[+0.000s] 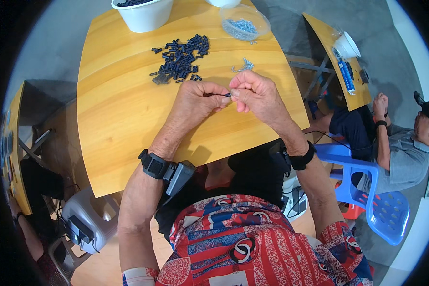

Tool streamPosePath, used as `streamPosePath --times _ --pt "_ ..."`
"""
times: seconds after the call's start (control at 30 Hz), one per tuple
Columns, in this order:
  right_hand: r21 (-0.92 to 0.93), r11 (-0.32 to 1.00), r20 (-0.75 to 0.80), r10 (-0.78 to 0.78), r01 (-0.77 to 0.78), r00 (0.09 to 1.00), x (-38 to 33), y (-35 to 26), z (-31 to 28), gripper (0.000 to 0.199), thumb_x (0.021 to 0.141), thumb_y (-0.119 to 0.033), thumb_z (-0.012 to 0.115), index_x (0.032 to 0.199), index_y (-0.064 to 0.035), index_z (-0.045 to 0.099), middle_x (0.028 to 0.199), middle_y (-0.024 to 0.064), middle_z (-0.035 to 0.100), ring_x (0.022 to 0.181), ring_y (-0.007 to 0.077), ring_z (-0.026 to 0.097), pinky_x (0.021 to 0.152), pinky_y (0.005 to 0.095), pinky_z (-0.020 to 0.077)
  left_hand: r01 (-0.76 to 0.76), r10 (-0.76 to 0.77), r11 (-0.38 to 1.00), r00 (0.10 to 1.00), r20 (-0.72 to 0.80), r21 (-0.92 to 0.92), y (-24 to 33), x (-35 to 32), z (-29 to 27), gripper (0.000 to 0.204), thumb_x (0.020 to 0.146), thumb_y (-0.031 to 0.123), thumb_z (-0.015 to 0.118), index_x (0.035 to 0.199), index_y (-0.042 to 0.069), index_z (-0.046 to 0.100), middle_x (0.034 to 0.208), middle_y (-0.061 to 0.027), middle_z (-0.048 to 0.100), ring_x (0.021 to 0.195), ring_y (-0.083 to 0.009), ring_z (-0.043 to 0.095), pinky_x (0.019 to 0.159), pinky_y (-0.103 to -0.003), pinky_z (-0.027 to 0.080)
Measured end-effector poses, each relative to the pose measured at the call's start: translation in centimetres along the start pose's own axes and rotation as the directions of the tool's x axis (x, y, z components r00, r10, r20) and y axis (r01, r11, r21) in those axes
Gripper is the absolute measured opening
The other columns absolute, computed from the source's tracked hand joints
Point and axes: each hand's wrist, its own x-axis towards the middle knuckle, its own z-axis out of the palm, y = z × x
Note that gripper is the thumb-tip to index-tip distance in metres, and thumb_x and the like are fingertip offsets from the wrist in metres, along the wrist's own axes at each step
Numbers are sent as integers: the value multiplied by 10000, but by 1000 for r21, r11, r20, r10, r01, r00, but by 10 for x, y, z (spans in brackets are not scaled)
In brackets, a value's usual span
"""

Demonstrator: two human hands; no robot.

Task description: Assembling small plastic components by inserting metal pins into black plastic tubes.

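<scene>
Above the near half of the wooden table [124,133], my two hands meet fingertip to fingertip. My left hand [195,102] pinches a small black plastic part [228,95] between thumb and finger, with only a bit of it showing. Against its end, my right hand [258,95] is closed in a pinch; what those fingers hold, if anything, is hidden. Beyond the left hand lies a heap of black plastic parts [181,57]. A few loose silvery screws [245,65] are scattered just past the right hand.
At the far edge stand a white tub [145,18] of black parts and a clear round container [263,33] of silvery screws. Another person [400,148] sits at a side table to the right, by a blue plastic chair [386,209]. A grey stool [88,214] is at left.
</scene>
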Motion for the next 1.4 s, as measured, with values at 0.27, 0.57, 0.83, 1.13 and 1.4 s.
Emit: streamPosePath --times 0.27,0.57,0.83,1.13,1.4 --pt "-117 992 2 -42 42 999 2 6 0 106 816 -23 581 909 26 561 699 66 606 541 100 551 489 259 446 -20 20 1000 1000 0 -1 -3 0 2 104 798 40 699 884 -18 705 660 -36 637 579 -69 550 540 -219 468" --pt "-548 792 125 -241 270 962 4 -14 4 90 843 -61 518 913 -7 535 728 201 611 713 388 616 600 442 469 26 -26 999 1000 7 23 0 0 1 64 794 17 688 809 -46 691 618 -40 606 553 -75 522 514 -229 440" --pt "-575 721 189 -344 387 920 7 -12 6 82 833 -27 527 912 -17 509 728 185 625 704 385 626 588 439 485 57 -60 997 997 46 59 0 2 -2 88 816 38 682 875 -23 703 671 -38 635 577 -69 544 527 -206 451" --pt "-533 787 133 -285 311 949 6 -13 9 86 840 -45 536 919 -16 519 745 174 631 732 358 637 618 430 491 95 -95 995 995 37 -14 2 2 -3 59 808 27 682 829 -25 699 647 -41 629 559 -73 544 511 -207 444" --pt "-524 809 175 -201 264 964 10 -7 0 98 843 -83 526 923 -27 524 702 154 604 707 344 623 606 417 476 81 -82 997 994 66 20 0 3 -5 87 806 35 691 870 -23 696 707 -44 652 599 -78 566 547 -203 467"
